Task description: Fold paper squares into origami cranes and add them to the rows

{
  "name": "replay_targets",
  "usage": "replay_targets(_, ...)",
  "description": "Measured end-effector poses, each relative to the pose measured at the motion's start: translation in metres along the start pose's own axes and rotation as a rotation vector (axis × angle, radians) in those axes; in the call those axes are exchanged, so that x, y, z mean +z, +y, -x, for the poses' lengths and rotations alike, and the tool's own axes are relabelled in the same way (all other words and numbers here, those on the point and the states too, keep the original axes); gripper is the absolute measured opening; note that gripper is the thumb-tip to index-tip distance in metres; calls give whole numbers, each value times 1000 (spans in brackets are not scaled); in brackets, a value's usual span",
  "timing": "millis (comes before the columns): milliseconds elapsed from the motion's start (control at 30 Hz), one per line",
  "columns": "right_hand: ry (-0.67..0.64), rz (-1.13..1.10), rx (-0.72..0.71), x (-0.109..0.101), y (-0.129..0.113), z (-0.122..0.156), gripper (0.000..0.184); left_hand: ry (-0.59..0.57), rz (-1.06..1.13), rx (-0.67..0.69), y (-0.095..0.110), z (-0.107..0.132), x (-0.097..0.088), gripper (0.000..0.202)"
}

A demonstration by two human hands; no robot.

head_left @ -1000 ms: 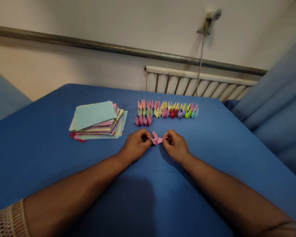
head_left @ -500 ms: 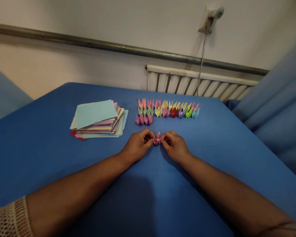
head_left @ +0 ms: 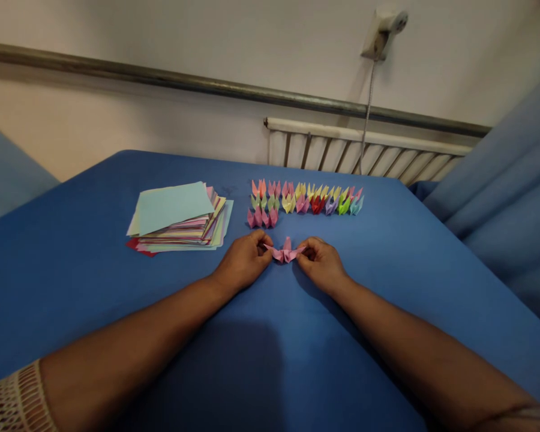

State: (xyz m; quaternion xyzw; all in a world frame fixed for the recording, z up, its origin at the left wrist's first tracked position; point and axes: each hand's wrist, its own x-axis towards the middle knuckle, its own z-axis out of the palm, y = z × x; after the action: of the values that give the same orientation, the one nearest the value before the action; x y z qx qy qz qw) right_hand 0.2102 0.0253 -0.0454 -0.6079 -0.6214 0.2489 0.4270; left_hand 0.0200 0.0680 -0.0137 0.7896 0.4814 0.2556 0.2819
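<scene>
A small pink folded paper figure (head_left: 285, 252) lies stretched between my two hands on the blue table (head_left: 387, 288). My left hand (head_left: 243, 261) pinches its left tip with closed fingers. My right hand (head_left: 321, 263) pinches its right tip the same way. Both hands rest on the table surface. Just beyond them stand rows of several finished folded paper figures (head_left: 303, 203) in pink, yellow, red, purple and green.
A stack of coloured paper sheets (head_left: 177, 219) with a pale blue sheet on top lies at the left. A white railing (head_left: 364, 150) and a grey wall rail (head_left: 162, 78) run behind the table. Blue fabric (head_left: 508, 180) rises at the right.
Half a second ago my hands were close together with the pink figure bunched up; now they have drawn apart and the figure is stretched out again, as it was one second ago.
</scene>
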Motion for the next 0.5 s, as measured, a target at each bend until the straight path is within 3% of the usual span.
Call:
replay_targets(300,-40,42,-42,-3,2,-2,10,22,-1,-21,-1,0,0,11)
replay_targets(500,-69,127,-66,-6,0,0,13,-28,-96,-33,3,0,-6,9)
